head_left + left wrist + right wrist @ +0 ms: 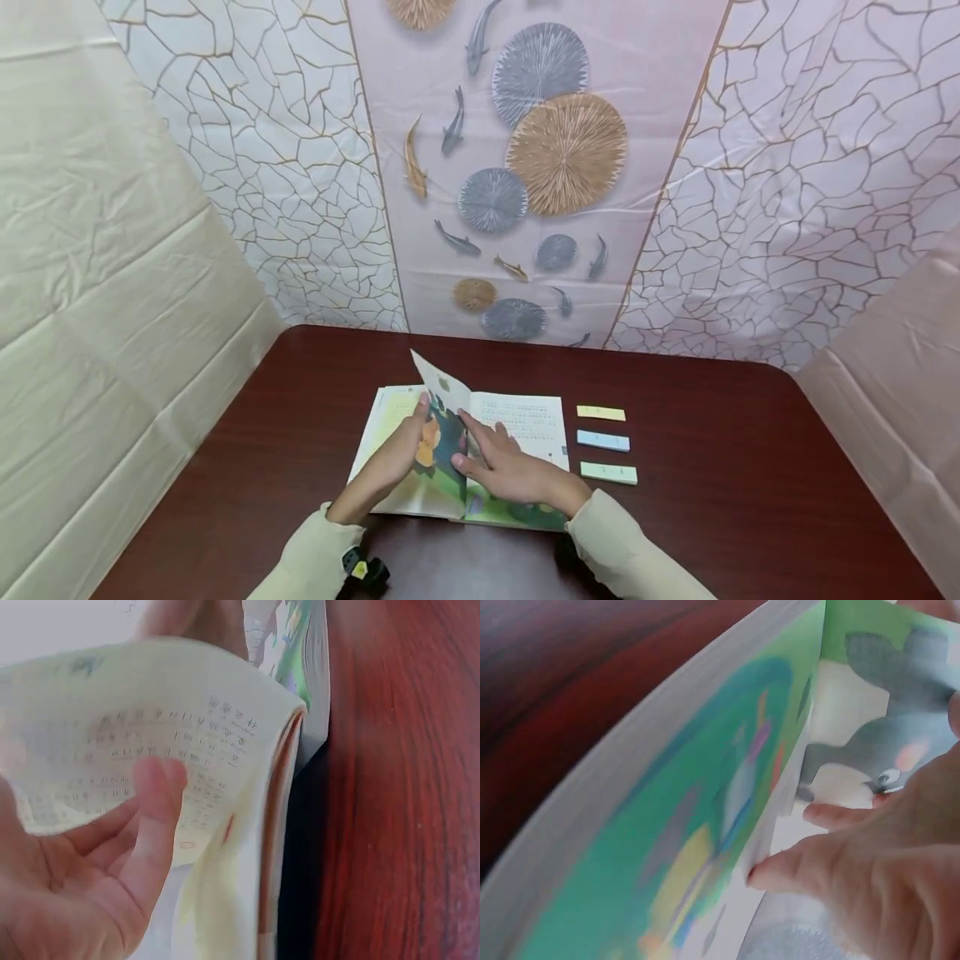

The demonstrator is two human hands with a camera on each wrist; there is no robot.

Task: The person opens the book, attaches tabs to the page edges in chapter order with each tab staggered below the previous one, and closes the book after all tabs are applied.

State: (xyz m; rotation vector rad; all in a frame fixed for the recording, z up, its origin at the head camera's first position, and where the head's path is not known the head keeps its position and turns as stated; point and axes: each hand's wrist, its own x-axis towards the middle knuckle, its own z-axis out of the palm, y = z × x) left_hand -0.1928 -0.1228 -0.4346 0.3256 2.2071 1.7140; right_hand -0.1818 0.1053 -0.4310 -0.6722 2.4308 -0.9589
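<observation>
An open picture book [517,408] lies on the table, one page [442,417] raised near its middle. My left hand [393,454] holds the raised page by its outer edge. In the left wrist view its thumb [157,795] lies against the printed text side, and the other fingers are partly hidden. My right hand [510,471] reaches over the right half of the book with its fingers spread. Its fingertips [761,876] are close to the fold, beside a picture of a grey animal [892,757]. Exact contact there is hard to tell.
To the right of the book, a yellow paper strip [600,412], a blue one [603,440] and a green one [608,473] lie in a column on the dark red table [705,467]. A patterned curtain [510,250] hangs behind the table.
</observation>
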